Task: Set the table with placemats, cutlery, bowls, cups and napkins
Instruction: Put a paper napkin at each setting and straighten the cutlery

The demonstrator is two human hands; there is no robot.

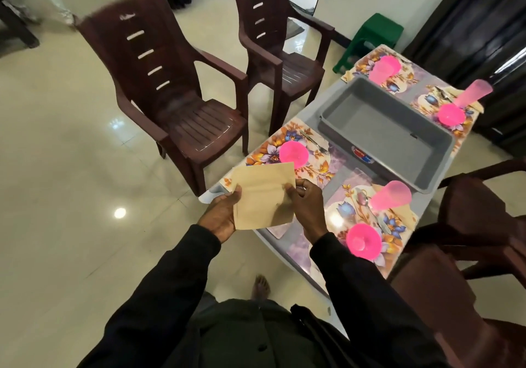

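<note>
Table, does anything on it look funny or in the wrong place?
Nothing is spilled or broken. The big grey tub sits in the middle of the table, odd for a set table. The mat by the napkin shows only a bowl and fork; its neighbour also has a cup.

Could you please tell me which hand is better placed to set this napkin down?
Right hand: it pinches the napkin over the table; the left hand holds it beyond the edge.
</note>
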